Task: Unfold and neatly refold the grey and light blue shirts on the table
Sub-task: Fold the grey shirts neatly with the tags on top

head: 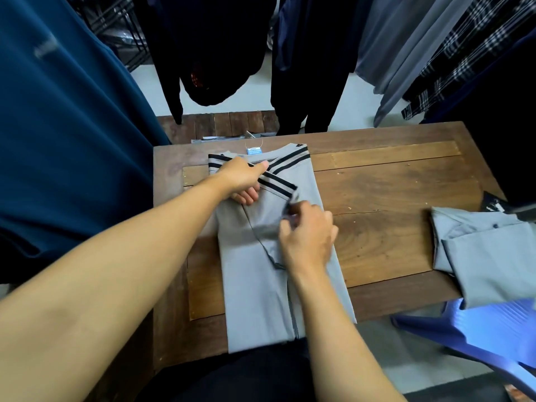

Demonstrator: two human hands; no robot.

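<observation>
Evidently anchoring the fold, left hand [243,178] grips the grey shirt [261,285] by its striped sleeve [278,184]; right hand [309,236] fingers pinch the cuff [291,203] inward.

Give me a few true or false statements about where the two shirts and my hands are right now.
1. The grey shirt lies on the table. True.
2. The left hand holds the striped sleeve. True.
3. The right hand rests on the light blue shirt. False: it pinches fabric of the grey shirt.
4. The light blue shirt lies on top of the grey shirt. False: it lies apart, at the table's right edge.
</observation>
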